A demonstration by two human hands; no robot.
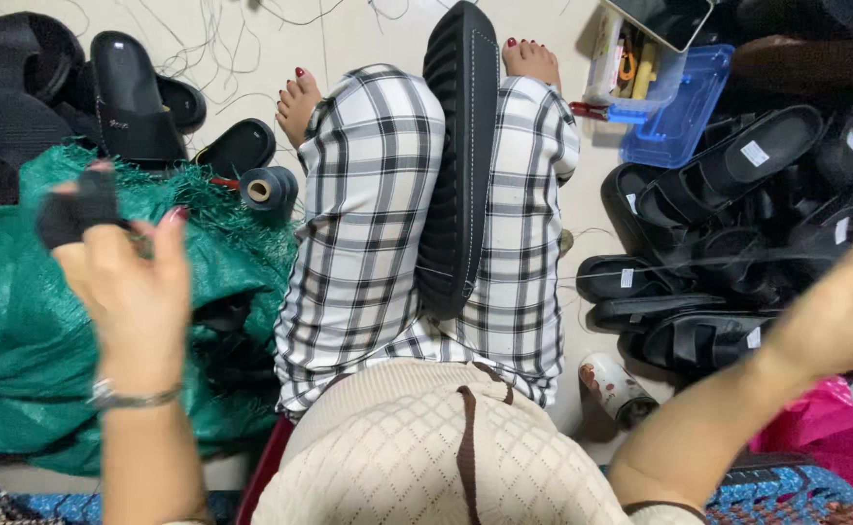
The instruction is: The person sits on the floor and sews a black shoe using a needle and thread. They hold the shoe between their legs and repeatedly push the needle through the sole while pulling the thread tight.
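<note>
Even, soft indoor light; both raised hands blur slightly, edges bend wide-angle.

Small floor-level footwear workshop, hand-stitching type. Evidence: pale floor [348, 34] strewn with loose thread ends, far side; pile of black sandals [728, 233] at right, several bearing small white stickers; more black sandals [135, 97] far left; black shoe sole [460, 156] clamped between the seated person's knees; spool of dark thread [269, 189] beside a green woven sack [18, 321]; blue plastic tray [679, 102] and clear tool box [630, 63], far right.
</note>
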